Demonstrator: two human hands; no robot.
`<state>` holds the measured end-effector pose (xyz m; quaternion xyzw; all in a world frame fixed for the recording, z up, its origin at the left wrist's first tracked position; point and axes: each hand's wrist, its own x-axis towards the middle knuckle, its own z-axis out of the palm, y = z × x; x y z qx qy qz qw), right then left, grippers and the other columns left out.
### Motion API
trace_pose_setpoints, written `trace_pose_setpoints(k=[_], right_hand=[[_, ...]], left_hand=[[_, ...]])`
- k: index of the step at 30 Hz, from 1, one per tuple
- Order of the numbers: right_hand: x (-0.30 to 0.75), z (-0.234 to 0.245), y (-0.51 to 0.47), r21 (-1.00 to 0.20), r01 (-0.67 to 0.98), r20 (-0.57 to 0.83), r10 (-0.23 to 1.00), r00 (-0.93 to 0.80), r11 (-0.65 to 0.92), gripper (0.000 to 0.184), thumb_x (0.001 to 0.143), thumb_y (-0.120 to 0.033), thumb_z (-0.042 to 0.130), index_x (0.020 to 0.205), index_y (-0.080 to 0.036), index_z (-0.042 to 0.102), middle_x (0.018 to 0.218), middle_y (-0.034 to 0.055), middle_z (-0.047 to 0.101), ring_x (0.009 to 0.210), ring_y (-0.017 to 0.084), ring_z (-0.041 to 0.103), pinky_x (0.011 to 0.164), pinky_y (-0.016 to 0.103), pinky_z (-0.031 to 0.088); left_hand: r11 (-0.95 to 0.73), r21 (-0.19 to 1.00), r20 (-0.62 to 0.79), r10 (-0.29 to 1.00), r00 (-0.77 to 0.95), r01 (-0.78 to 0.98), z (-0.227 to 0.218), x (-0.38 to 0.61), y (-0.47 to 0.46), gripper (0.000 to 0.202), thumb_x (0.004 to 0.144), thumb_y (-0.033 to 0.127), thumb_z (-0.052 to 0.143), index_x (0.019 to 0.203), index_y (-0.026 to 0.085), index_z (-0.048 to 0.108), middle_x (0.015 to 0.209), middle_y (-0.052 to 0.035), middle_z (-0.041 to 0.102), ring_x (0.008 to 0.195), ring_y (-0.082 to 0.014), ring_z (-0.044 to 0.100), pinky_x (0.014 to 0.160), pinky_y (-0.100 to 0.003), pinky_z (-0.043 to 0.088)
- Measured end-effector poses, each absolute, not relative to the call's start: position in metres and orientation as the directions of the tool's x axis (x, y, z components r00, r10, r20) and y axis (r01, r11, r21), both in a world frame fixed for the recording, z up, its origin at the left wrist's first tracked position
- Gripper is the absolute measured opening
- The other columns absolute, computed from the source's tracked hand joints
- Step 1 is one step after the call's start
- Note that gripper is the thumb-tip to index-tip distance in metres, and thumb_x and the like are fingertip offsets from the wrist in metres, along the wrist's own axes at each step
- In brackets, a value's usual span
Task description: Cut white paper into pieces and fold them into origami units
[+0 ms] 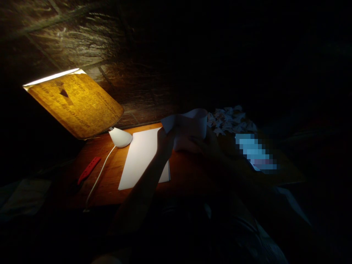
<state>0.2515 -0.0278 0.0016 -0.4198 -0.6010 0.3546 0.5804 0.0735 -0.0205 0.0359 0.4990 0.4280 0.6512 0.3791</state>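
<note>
I'm holding a curled paper (188,128) mid-frame.
My left hand (165,141) and right hand (207,145) are pinching its sides; a lamp (75,106) is glowing upper left.

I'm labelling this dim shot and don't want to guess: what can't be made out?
All in the head view:
Right hand: shadow blurs its grip on the held sheet.
Left hand: darkness hides its fingertips.
Lit screen: pixelation hides its contents.
Pale heap: dimness blurs single pieces together.
Red object: its lower end sinks into shadow.
</note>
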Motion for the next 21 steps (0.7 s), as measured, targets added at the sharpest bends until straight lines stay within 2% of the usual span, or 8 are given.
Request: trace_pose_setpoints(k=[5,10,21], right_hand=[[0.25,0.0047,-0.029,-0.918,0.089,0.389,0.921,0.022,0.385,0.052,0.073,-0.057,0.084,0.109,-0.023,0.068,0.105,0.0099,0.075,0.098,0.034,0.071,0.085,0.053,0.062],[0.2507,0.0082,-0.0319,-0.91,0.102,0.405,0.914,0.005,0.403,0.055,0.073,-0.058,0.084,0.111,-0.022,0.068,0.107,0.011,0.076,0.101,0.035,0.071,0.088,0.053,0.061],[0.2527,0.001,-0.0279,-0.891,0.132,0.439,0.899,-0.003,0.435,0.057,0.075,-0.064,0.082,0.112,-0.023,0.068,0.105,0.0105,0.076,0.1,0.035,0.071,0.088,0.054,0.061]], left_hand=[[-0.353,0.935,0.335,0.912,-0.237,-0.037,0.0322,0.0723,-0.0196,0.036,0.069,0.043,0.088,0.065,0.018,0.062,0.063,0.0021,0.056,0.061,-0.0122,0.05,0.054,-0.023,0.037],[-0.37,0.928,0.35,0.907,-0.235,-0.045,0.0336,0.0736,-0.0215,0.045,0.07,0.049,0.088,0.062,0.018,0.057,0.06,0.0034,0.049,0.058,-0.0101,0.043,0.052,-0.022,0.032],[-0.365,0.93,0.345,0.909,-0.233,-0.049,0.0304,0.0713,-0.0193,0.043,0.072,0.05,0.087,0.065,0.018,0.06,0.063,0.0022,0.052,0.06,-0.0117,0.047,0.054,-0.024,0.035]])
